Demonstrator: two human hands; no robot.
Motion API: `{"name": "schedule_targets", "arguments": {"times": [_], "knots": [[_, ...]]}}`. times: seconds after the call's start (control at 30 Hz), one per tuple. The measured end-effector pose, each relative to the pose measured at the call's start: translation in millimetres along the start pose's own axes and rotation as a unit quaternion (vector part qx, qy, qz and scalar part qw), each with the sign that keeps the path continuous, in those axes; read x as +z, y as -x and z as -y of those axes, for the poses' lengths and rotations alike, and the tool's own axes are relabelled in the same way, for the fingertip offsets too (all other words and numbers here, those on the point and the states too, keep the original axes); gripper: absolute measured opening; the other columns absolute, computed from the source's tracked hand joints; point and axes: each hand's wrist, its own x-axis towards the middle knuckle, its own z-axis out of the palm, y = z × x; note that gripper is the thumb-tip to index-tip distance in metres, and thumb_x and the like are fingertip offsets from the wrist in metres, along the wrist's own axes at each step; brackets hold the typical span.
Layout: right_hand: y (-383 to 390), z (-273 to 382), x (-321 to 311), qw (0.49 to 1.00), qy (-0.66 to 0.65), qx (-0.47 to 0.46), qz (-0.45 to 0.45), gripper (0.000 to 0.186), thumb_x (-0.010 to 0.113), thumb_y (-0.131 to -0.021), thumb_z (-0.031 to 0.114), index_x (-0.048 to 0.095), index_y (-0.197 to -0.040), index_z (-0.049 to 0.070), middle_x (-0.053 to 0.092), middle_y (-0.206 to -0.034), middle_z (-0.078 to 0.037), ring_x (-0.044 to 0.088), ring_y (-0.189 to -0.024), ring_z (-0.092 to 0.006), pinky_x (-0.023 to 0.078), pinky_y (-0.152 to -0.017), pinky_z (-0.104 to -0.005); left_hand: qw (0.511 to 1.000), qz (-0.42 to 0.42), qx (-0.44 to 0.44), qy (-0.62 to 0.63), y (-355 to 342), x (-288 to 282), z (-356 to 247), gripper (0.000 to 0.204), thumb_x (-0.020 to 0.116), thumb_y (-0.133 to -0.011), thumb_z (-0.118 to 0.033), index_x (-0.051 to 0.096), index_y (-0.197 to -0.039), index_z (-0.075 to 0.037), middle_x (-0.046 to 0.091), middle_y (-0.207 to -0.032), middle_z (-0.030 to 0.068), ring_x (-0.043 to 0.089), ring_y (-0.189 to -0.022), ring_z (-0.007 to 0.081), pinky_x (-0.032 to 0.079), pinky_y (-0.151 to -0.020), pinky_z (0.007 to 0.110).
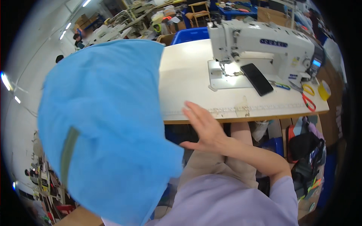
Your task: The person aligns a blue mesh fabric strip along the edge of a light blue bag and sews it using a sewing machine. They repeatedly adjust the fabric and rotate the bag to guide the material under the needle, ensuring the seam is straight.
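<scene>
A blue fabric piece (109, 109) bearing an olive strip (69, 154) is raised at left, overlapping our view of the tabletop (181, 71). We observe the right hand (205, 130) beside its edge, fingers extended and parted, gripping nothing; contact we cannot confirm. The left hand is out of sight, its fingers' state undeterminable. We record a black phone (257, 80) before the sewing machine (264, 39).
</scene>
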Motion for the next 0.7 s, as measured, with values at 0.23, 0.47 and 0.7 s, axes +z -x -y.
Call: {"name": "schedule_targets", "arguments": {"times": [0.23, 0.47, 0.7], "knots": [[-60.7, 66.8, 11.4, 0.979, -0.161, -0.033, -0.121, 0.104, 0.088, -0.073, 0.024, 0.035, -0.159, -0.001, 0.043, -0.156, -0.026, 0.044, -0.142, -0.0443, 0.041, -0.115, -0.0524, 0.990, -0.065, 0.076, -0.097, -36.1, -4.2, -26.9, 0.051, 0.066, -0.100, -0.038, 0.060, -0.139, -0.005, 0.071, -0.126, 0.0140, 0.068, -0.107, 0.0239, 0.053, -0.093, 0.039], [-76.7, 101.3, 7.1, 0.911, -0.406, 0.029, -0.064, 0.056, 0.068, -0.089, 0.004, 0.050, -0.141, -0.002, 0.068, -0.105, -0.028, 0.066, -0.101, -0.0466, 0.052, -0.087, -0.0522, 0.955, -0.096, 0.189, -0.209, -160.1, 48.9, -79.1, 0.056, 0.066, -0.099, -0.041, 0.059, -0.142, -0.006, 0.070, -0.129, 0.0156, 0.068, -0.110, 0.0260, 0.052, -0.094, 0.040], [-58.2, 20.5, 5.0, 0.631, -0.605, 0.484, -0.042, 0.028, 0.059, -0.101, 0.020, 0.065, -0.112, -0.005, 0.072, -0.098, -0.012, 0.073, -0.082, -0.0218, 0.062, -0.079, -0.0351, 0.887, 0.121, 0.262, -0.362, -225.8, 202.9, -24.3, 0.063, 0.067, -0.098, -0.045, 0.057, -0.146, -0.005, 0.067, -0.135, 0.0192, 0.066, -0.116, 0.0294, 0.050, -0.099, 0.041]]}}
